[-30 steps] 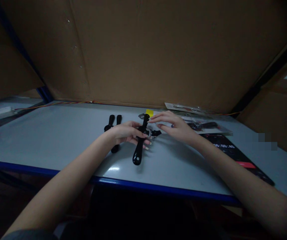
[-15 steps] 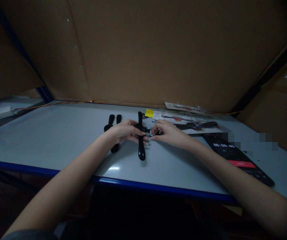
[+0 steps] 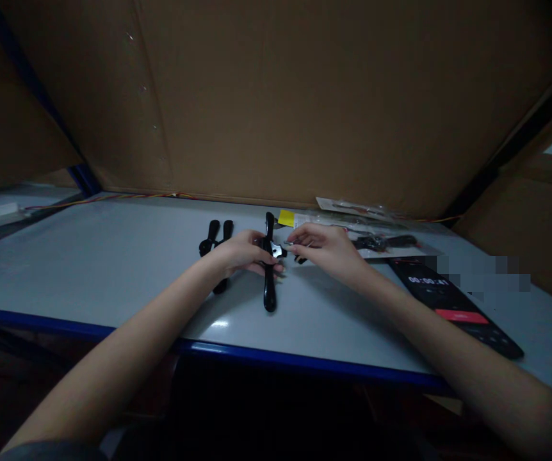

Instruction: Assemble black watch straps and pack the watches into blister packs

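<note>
My left hand [image 3: 243, 252] is closed around the middle of a black spokeshave [image 3: 269, 291], held with its two handles pointing away from and toward me. A bright metal blade [image 3: 276, 250] shows at its centre. Just right of it, my right hand [image 3: 323, 244] pinches a small metallic piece [image 3: 288, 243], too small to name for sure. Beneath those fingers sits a small black part [image 3: 300, 259], partly hidden. Two more black spokeshaves [image 3: 213, 230] lie left of my left hand, partly covered by it.
Clear plastic packages [image 3: 376, 224] with a yellow label [image 3: 286, 218] lie at the back right, one holding a dark tool. A phone [image 3: 453, 301] with a running timer rests on the right. Cardboard [image 3: 276, 102] walls the back; a blue edge [image 3: 305, 360] borders the table's front.
My right hand has drawn slightly up and away from the spokeshave with the small metallic piece. The bright blade at the spokeshave's centre shows more plainly now. The left hand keeps its hold.
</note>
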Tool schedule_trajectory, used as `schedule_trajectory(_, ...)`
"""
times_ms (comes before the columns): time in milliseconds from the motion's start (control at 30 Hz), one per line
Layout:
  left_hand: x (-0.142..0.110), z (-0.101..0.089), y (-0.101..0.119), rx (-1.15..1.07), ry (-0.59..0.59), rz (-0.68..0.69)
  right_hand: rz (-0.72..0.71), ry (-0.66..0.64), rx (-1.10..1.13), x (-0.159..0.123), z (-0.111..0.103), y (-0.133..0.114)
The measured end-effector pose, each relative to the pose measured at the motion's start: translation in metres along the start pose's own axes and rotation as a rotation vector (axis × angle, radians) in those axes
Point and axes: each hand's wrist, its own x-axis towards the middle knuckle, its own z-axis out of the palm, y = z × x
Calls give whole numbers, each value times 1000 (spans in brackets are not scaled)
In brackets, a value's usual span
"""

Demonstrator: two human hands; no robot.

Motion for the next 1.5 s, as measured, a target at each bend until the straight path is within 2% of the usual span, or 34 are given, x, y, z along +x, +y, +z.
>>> schedule_trajectory(200, 3, -1, -7, 2, -98, 39, -229, -134, -259, 0, -1, -6)
schedule_trajectory(333, 3, 1, -7, 25, -91, 23, -205, -140, -376, -1, -2, -11)
schedule_trajectory(567, 3, 2, -6, 51, -104, 29, -348, -201, -563, -3, -4, -14)
schedule_trajectory(800, 4, 1, -7, 67, -131, 37, -362, -189, -468, -3, -3, -12)
schedule_trajectory(1200, 5, 2, -10, 36, -135, 34, -397, -192, -572, -4, 4, -13)
schedule_trajectory(1400, 0, 7, -5, 16, -99, -14, -366, -157, -430, -3, 7, -12)
schedule_trajectory(1500, -1, 8, -4, -11, -112, -26, -307, -136, -313, -2, 6, -12)
